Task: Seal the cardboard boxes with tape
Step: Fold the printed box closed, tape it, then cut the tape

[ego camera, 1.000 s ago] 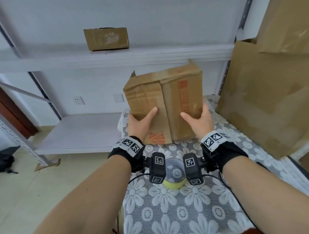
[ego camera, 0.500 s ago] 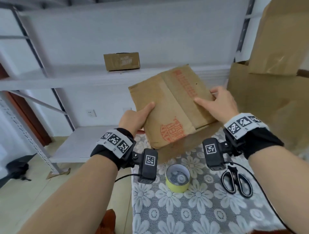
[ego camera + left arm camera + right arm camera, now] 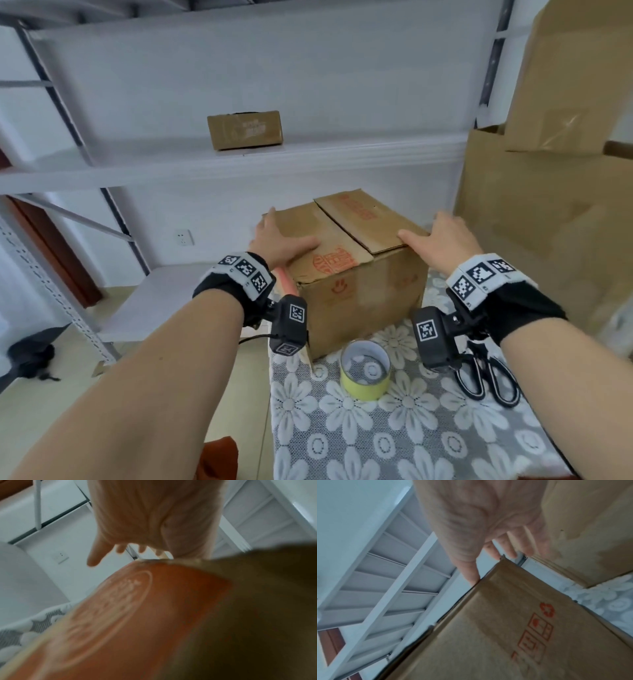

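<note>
A cardboard box with red print sits upright on a tabletop covered in a grey lace cloth with white flowers. Its two top flaps are folded down and meet along a seam running from 11 o'clock to 5 o'clock.

The left hand lies flat on the left flap, fingers spread wide, at 9 o'clock on the box top. The right hand rests with straight fingers over the box's right top edge at 3 o'clock, thumb on the right flap.

At 6 o'clock from the box, just beside it, stands a roll of yellow tape. Black-handled scissors lie at 4 o'clock.

A smaller cardboard box sits on a white shelf at 12 o'clock. Large flat cardboard sheets lean at 2 o'clock.
</note>
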Demonstrator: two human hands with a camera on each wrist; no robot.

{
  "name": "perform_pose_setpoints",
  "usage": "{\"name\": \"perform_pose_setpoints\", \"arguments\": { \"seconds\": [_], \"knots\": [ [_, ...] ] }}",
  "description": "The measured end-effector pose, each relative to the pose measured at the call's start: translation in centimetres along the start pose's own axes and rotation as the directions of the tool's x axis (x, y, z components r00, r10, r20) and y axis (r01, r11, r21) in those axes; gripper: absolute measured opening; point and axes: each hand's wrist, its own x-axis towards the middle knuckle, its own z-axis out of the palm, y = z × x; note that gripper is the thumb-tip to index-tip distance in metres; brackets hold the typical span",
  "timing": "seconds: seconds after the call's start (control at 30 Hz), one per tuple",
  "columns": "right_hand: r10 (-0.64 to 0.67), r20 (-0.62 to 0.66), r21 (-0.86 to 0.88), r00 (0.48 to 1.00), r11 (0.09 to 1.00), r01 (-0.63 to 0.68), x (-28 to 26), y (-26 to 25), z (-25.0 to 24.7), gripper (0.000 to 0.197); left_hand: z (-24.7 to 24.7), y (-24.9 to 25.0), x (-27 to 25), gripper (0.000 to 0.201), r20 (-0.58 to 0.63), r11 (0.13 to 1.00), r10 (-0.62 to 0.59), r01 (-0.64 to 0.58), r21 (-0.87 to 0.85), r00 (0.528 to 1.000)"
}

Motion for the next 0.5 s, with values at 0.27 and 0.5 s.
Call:
{"name": "perform_pose_setpoints", "arguments": {
  "seconds": [0.27,0.5],
  "knots": [
    [0.249,0.290,0.513,0.924,0.775,-0.369,-0.9,0.5,1.1,0.089,-0.5,-1.2,1.5,0.097,0.171,0.955,-0.099,0.142,-0.260,0.980],
    [0.352,0.111,0.738,0.929,0.598,-0.315,-0.8,-1.1,3.3,0.097,-0.9,-0.7,0.2,0.087,0.307,0.952,-0.130,0.205,-0.228,0.943]
  ]
}}
